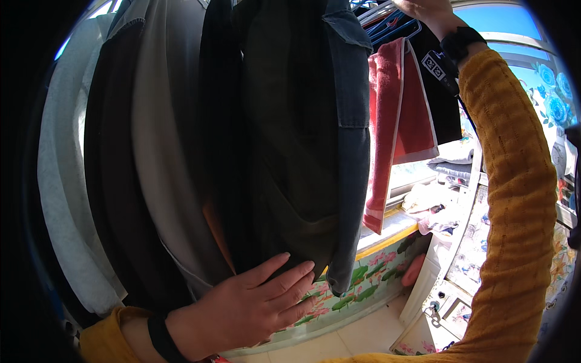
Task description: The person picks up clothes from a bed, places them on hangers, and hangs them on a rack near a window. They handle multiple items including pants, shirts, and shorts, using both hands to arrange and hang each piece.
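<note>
Dark trousers (290, 149) hang in front of me, and the spread fingers of my left hand (268, 295) rest against their lower end. My right hand (424, 7) is raised to the top edge, partly cut off, close to blue clothes hangers (392, 27); what its fingers do is hidden. Blue denim jeans (352, 159) hang just right of the dark pair. To the left are a grey-beige garment (156, 118), a dark brown one (113, 149) and a pale fleecy one (61, 168). A red towel with white edging (386, 104) hangs below the hangers.
A ledge with a yellow edge (386, 245) runs along a wall panel with lotus prints (358, 281). Crumpled cloth (431, 204) lies near the window. At right stands a white cabinet door with a key in its lock (435, 306). Pale floor tiles (327, 342) show below.
</note>
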{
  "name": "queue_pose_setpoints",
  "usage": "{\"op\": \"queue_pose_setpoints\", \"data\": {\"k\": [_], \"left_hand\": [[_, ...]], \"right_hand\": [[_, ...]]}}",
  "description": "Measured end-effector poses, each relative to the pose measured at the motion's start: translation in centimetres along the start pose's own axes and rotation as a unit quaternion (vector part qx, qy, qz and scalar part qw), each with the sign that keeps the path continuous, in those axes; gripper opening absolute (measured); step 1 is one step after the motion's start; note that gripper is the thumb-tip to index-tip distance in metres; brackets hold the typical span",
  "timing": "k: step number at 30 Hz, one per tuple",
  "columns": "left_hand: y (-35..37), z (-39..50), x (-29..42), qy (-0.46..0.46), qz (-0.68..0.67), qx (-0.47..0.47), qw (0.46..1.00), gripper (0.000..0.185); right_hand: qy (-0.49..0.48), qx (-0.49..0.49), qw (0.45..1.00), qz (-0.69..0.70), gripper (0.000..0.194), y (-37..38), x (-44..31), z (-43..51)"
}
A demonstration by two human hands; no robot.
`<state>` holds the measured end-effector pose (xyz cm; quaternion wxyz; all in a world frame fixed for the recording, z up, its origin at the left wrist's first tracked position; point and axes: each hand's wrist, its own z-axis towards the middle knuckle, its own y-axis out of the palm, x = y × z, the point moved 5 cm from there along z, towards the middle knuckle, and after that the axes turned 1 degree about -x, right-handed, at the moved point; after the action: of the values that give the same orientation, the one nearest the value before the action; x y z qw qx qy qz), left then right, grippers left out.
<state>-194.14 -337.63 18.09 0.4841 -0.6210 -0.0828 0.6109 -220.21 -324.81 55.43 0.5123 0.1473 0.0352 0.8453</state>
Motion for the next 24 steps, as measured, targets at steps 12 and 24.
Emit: {"op": "queue_pose_setpoints", "data": {"k": [12,24], "left_hand": [[-1.0,3.4,1.8,0.022,-0.014,-0.042,0.999,0.04],[-0.3,6.2,3.0,-0.037,0.002,-0.043,0.998,0.03]], "right_hand": [[0.082,-0.184,0.975,0.098,0.032,4.5,2.6,1.1],[0.067,-0.225,0.962,0.14,0.036,9.2,3.4,0.8]]}}
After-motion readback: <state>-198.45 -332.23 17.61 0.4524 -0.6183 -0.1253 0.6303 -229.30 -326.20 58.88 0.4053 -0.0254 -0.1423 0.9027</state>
